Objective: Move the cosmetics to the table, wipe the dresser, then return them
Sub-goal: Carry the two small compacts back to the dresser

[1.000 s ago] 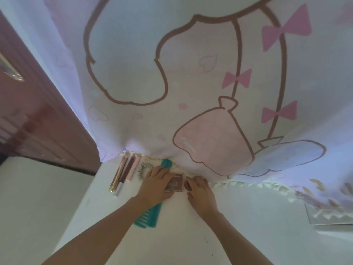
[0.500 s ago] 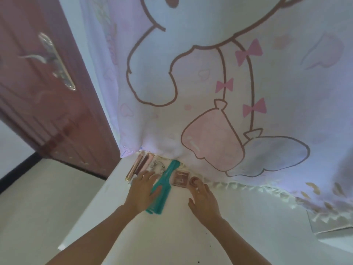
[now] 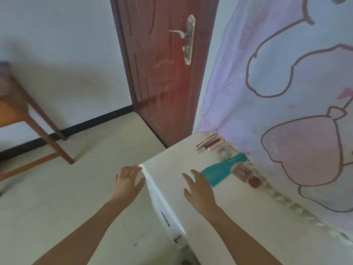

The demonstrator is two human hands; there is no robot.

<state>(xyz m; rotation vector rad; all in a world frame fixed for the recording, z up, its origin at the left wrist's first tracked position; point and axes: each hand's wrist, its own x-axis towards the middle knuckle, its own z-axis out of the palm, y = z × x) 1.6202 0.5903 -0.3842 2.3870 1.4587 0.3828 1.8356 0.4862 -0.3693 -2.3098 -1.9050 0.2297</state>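
On the white dresser a row of cosmetics lies along the curtain's foot: pink and brown tubes, a hair tie, a teal comb, a brown compact and a small red round pot. My left hand hovers with spread fingers just off the dresser's left corner and holds nothing. My right hand is spread flat above the dresser top, just left of the comb's teeth, also empty.
A pale curtain with a cartoon print hangs behind the dresser. A dark red door with a metal handle stands beyond the dresser's far end. A wooden table stands at the far left on the pale floor.
Both hands have drawn back from the cosmetics, which stay on the dresser. The view has swung left, bringing the door, floor and wooden table into sight.
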